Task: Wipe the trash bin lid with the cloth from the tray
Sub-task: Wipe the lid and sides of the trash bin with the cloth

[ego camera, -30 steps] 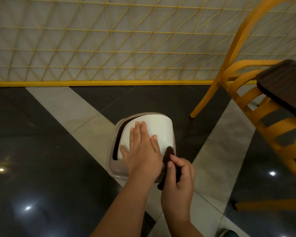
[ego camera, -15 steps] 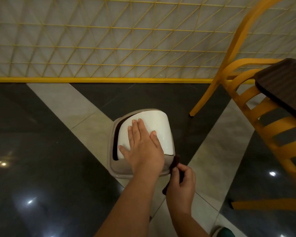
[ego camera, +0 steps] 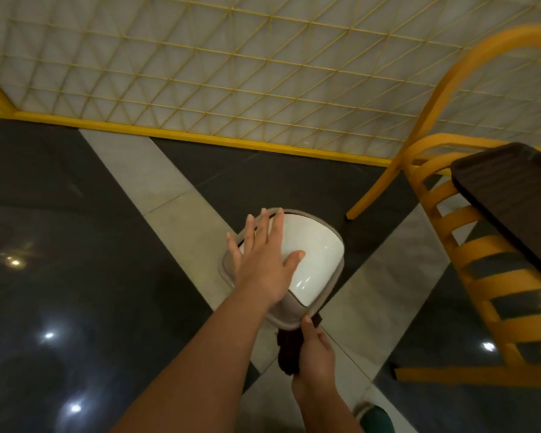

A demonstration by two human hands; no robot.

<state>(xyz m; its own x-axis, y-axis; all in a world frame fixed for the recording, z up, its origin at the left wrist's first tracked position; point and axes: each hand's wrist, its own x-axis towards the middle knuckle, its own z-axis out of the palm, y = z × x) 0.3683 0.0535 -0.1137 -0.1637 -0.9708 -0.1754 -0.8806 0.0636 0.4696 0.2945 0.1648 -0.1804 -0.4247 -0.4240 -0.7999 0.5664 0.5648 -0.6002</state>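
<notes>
Grip: our right hand (ego camera: 314, 354) holds the dark cloth (ego camera: 289, 351) bunched, touching the near rim of the trash bin lid (ego camera: 313, 254). Left hand (ego camera: 263, 260) lies flat and open on the lid's left side. Unwiped white dome sits up and away from the cloth; right hand does the wiping.

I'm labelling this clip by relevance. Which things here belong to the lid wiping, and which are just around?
In the job: trash bin lid, dark cloth, brown tray, left hand flat on the lid, right hand gripping the cloth.
Just around: yellow chair, lattice wall panel.
</notes>
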